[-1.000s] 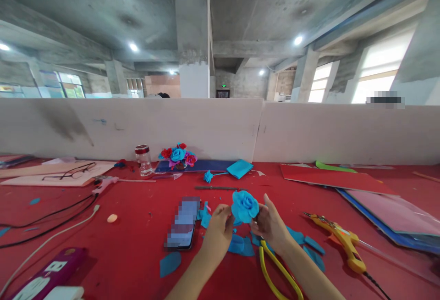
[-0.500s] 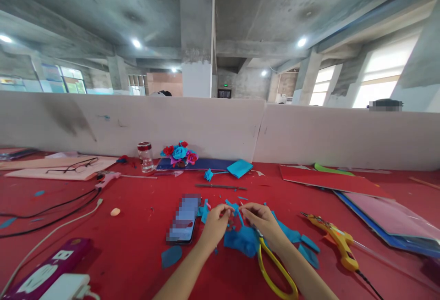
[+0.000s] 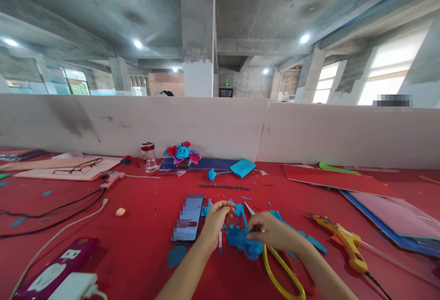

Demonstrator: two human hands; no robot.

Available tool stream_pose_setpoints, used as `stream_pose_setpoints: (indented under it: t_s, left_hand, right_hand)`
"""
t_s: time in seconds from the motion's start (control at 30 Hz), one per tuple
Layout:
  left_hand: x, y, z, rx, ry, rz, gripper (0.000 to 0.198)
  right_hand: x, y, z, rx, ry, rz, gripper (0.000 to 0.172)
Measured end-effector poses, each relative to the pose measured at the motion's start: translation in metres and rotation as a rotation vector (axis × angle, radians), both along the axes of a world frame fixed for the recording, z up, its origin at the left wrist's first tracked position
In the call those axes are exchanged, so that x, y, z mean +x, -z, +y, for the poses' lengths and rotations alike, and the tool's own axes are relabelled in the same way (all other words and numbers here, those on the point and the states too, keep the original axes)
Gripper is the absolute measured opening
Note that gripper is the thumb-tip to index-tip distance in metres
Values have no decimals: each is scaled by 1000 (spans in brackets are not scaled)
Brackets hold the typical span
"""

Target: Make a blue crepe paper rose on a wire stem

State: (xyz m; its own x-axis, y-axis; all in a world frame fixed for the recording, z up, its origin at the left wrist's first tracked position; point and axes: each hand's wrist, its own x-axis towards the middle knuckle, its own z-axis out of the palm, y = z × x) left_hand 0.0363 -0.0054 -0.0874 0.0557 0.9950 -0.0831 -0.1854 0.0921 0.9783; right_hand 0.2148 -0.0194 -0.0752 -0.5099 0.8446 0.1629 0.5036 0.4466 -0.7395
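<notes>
A blue paper flower (image 3: 244, 241) lies on the red table (image 3: 137, 226) between my hands. My left hand (image 3: 216, 219) is curled, its fingertips pinched on a small blue paper scrap (image 3: 238, 208) above the flower. My right hand (image 3: 271, 233) is closed, gripping the yellow-handled scissors (image 3: 278, 270) near the pivot; the blades (image 3: 249, 208) point up and away. A thin white stick (image 3: 220, 241) lies under my left hand. Loose blue petals (image 3: 302, 236) lie around.
A phone (image 3: 188, 219) lies left of my hands, a yellow glue gun (image 3: 343, 240) to the right. A purple power strip (image 3: 51, 275) with cables sits front left. A paper bouquet (image 3: 182, 154), a jar (image 3: 148, 156), glasses (image 3: 77, 166) and coloured sheets (image 3: 343, 180) lie along the white partition.
A second ago both hands held the blue flower up. It now lies on the table, and my right hand has closed on the scissors.
</notes>
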Motion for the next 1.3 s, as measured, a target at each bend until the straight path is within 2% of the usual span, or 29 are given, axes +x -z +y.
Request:
stream_pose_setpoints:
  t_s: [0.1, 0.27, 0.4, 0.53, 0.6, 0.77, 0.87, 0.93, 1.07, 1.3]
  left_hand:
    - [-3, 3, 4, -18, -60, -42, 18]
    - [-8, 5, 11, -2, -120, -59, 18]
    - [-3, 7, 11, 25, -65, 8, 14]
    - [13, 17, 2, 77, 40, 136, 13]
    - [20, 23, -5, 134, 88, 228, 16]
    - [23, 33, -18, 580, 200, 893, 25]
    - [18, 34, -18, 714, 331, 1123, 24]
    - [15, 33, -16, 740, 375, 1184, 24]
    - [12, 30, -13, 763, 363, 1245, 24]
    - [12, 26, -13, 819, 379, 1357, 21]
  right_hand:
    - [3, -10, 19, -46, 51, 153, 19]
    - [7, -42, 55, 21, 79, 180, 28]
    - [0, -62, 86, 70, 90, 119, 26]
    - [-8, -70, 121, 122, 121, 42, 23]
    - [-12, -70, 138, 143, 152, -9, 21]
    - [-19, -58, 174, 198, 217, -175, 20]
    - [-21, -52, 188, 229, 230, -260, 24]
    - [-23, -51, 196, 248, 233, -298, 25]
    - [-28, -48, 207, 266, 233, -341, 24]
    - [-29, -30, 201, 261, 244, -366, 25]
